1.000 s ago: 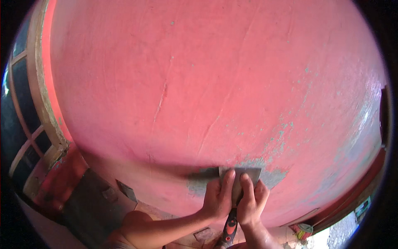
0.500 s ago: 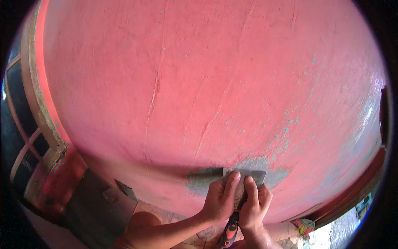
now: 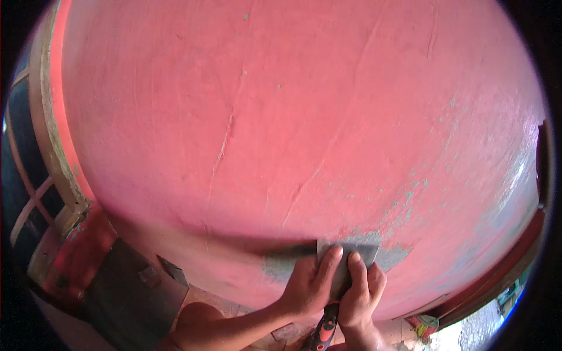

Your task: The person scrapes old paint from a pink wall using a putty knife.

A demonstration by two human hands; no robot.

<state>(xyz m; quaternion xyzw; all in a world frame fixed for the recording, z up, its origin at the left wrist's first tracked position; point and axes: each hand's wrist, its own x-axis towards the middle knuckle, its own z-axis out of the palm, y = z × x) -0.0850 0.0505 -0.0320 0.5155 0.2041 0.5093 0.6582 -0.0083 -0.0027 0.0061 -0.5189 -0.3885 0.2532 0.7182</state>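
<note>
A wide metal paint scraper (image 3: 346,279) with a black and red handle lies with its blade's far edge against a pink painted wall (image 3: 252,140). My left hand (image 3: 305,288) is closed on the blade's left side, its thumb stretched along the metal. On the other side my right hand (image 3: 364,298) grips the blade, thumb pressed on top. The handle points down toward me, below both hands. Around the blade, a bare grey patch (image 3: 395,257) shows where pink paint is gone. The blade casts a dark shadow to its left.
Greenish flecks (image 3: 404,205) and long raised cracks mark the wall. A framed window (image 3: 26,152) stands at the left, above a red ledge (image 3: 82,257) and a dark panel (image 3: 132,301). A broom head (image 3: 424,324) lies at lower right, near a brown wooden edge (image 3: 492,292).
The scraper has slid slightly up the wall, covering more of the grey patch's upper part. Both hands keep their hold. My view has shifted a little, so the wall's marks sit lower and farther right.
</note>
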